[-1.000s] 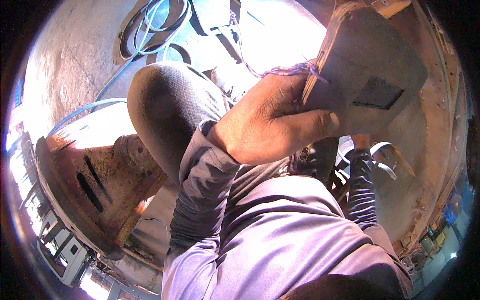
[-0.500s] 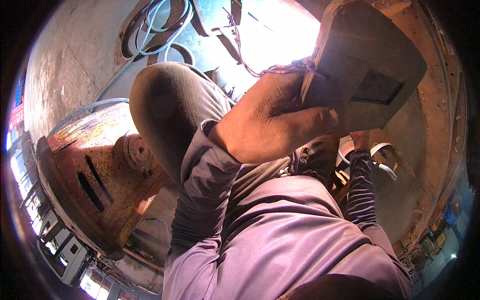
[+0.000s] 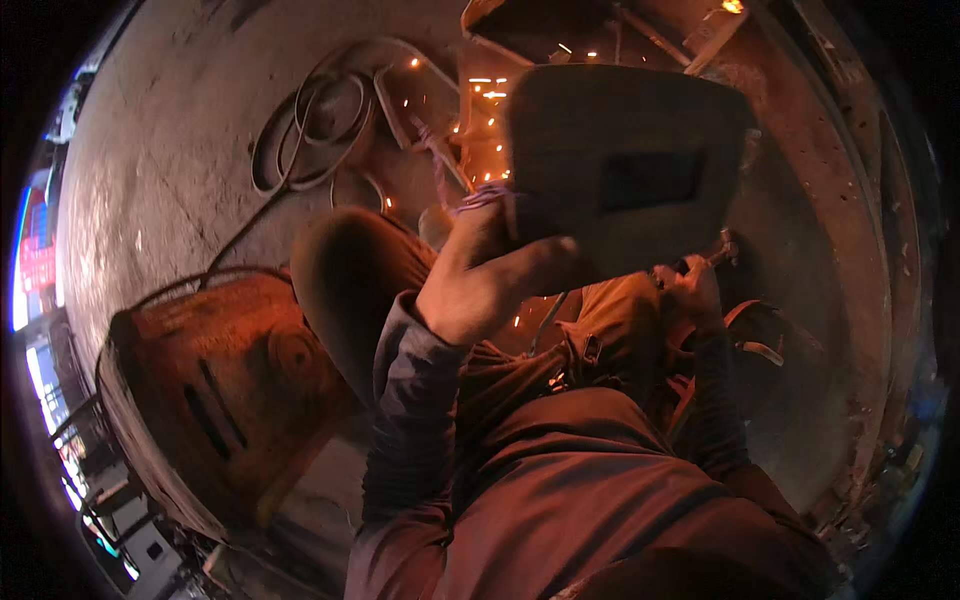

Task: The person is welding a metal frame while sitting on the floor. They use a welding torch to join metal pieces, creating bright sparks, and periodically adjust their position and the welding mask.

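My left hand (image 3: 480, 270) grips a dark welding hand shield (image 3: 560, 130) at its left edge, the thumb lying across the back. A dark rectangular viewing window (image 3: 652, 181) is set in the shield, and a purple cord (image 3: 487, 196) is tied round its edge beside my fingers. Below the shield's lower right corner, my right hand (image 3: 695, 292) is closed round what looks like a welding electrode holder (image 3: 726, 246); only part of it shows in the dim light. The shield hides the spot being worked on. Orange sparks (image 3: 490, 95) scatter left of it.
A rusty, slotted metal housing (image 3: 225, 390) stands by my left knee (image 3: 360, 260). Coiled cable (image 3: 300, 140) lies on the floor ahead. Steel pieces (image 3: 500, 25) rise beyond the shield, and a curved metal rim (image 3: 850, 180) runs along the right.
The white glare beyond the shield has gone and the scene is dim and orange, with sparks. My left hand and the shield have shifted left; my right hand now shows more.
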A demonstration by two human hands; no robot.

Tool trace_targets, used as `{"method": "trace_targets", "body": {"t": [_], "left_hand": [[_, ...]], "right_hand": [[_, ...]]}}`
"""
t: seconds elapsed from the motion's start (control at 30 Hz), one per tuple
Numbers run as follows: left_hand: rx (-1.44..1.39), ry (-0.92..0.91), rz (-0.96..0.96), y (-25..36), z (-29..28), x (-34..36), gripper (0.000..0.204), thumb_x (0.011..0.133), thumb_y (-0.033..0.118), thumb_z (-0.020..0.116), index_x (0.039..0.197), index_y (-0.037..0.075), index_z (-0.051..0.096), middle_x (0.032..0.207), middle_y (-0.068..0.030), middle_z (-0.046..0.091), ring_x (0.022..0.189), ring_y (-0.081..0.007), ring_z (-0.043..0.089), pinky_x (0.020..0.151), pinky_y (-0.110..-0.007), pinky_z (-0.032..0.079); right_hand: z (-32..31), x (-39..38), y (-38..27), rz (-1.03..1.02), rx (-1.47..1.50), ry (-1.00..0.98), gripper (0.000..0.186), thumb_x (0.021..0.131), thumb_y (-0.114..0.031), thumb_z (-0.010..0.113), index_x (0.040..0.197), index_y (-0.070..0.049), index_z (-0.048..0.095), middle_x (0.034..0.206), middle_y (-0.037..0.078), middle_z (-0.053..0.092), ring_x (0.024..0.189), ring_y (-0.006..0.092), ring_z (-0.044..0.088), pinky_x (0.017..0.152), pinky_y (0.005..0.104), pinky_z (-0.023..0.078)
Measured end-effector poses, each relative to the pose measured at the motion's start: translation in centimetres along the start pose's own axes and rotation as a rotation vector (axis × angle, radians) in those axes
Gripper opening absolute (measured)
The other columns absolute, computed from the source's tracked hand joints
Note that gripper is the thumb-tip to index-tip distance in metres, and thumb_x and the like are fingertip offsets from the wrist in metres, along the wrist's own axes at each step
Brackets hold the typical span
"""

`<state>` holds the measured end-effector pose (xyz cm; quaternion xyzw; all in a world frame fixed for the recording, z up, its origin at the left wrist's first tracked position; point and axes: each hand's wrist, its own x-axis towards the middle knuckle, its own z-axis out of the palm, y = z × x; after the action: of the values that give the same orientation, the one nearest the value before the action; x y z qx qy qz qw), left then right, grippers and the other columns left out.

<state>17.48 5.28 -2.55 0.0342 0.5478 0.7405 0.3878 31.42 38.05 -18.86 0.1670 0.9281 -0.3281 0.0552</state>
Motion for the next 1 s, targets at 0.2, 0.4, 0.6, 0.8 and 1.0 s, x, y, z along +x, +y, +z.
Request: {"method": "trace_targets", "body": {"t": [0.2, 0.4, 0.6, 0.8, 1.0], "left_hand": [[-0.353, 0.363, 0.547, -3.5, -2.0, 1.9, 0.029, 0.092, 0.001, 0.062, 0.121, -0.001, 0.061, 0.114, -0.0133, 0.067, 0.099, -0.0318, 0.068, 0.084, -0.048, 0.056], [-0.390, 0.457, 0.640, -2.7, -2.9, 2.5, 0.028, 0.094, 0.013, 0.063, 0.119, 0.002, 0.061, 0.113, -0.0147, 0.067, 0.094, -0.0310, 0.067, 0.078, -0.048, 0.057], [-0.325, 0.419, 0.653, -2.2, -1.8, 2.6, 0.033, 0.095, 0.009, 0.062, 0.127, 0.004, 0.057, 0.115, -0.0116, 0.065, 0.099, -0.0280, 0.066, 0.080, -0.045, 0.056], [-0.337, 0.368, 0.637, -2.5, -1.9, 2.6, 0.038, 0.095, 0.004, 0.061, 0.133, 0.005, 0.054, 0.121, -0.0096, 0.063, 0.110, -0.0239, 0.063, 0.093, -0.041, 0.053], [-0.183, 0.545, 0.642, -3.4, -3.7, 2.4, 0.036, 0.090, 0.002, 0.064, 0.126, 0.003, 0.060, 0.119, -0.0127, 0.065, 0.110, -0.0273, 0.064, 0.096, -0.043, 0.053]], "right_hand": [[-2.8, -1.9, -3.1, 0.090, 0.518, 0.061, 0.055, 0.083, -0.027, 0.067, 0.126, 0.006, 0.061, 0.114, 0.020, 0.069, 0.107, 0.0246, 0.066, 0.093, 0.0389, 0.051], [-6.5, -3.8, -1.9, 0.330, 0.616, 0.157, 0.037, 0.088, -0.028, 0.067, 0.111, 0.001, 0.066, 0.088, 0.008, 0.067, 0.078, 0.0160, 0.063, 0.071, 0.0340, 0.051], [-4.0, -2.3, 4.0, 0.371, 0.751, 0.322, 0.031, 0.088, -0.025, 0.068, 0.108, -0.002, 0.064, 0.079, 0.004, 0.062, 0.064, 0.0134, 0.058, 0.058, 0.0315, 0.046], [-0.1, -0.5, 9.3, 0.538, 0.960, 0.252, 0.038, 0.089, -0.020, 0.065, 0.120, 0.001, 0.056, 0.080, 0.005, 0.061, 0.069, 0.0172, 0.057, 0.062, 0.0338, 0.046], [6.5, 5.5, 18.0, 0.435, 0.823, 0.316, 0.051, 0.087, -0.017, 0.065, 0.133, 0.000, 0.049, 0.091, 0.013, 0.064, 0.079, 0.0283, 0.062, 0.067, 0.0399, 0.050]]}}
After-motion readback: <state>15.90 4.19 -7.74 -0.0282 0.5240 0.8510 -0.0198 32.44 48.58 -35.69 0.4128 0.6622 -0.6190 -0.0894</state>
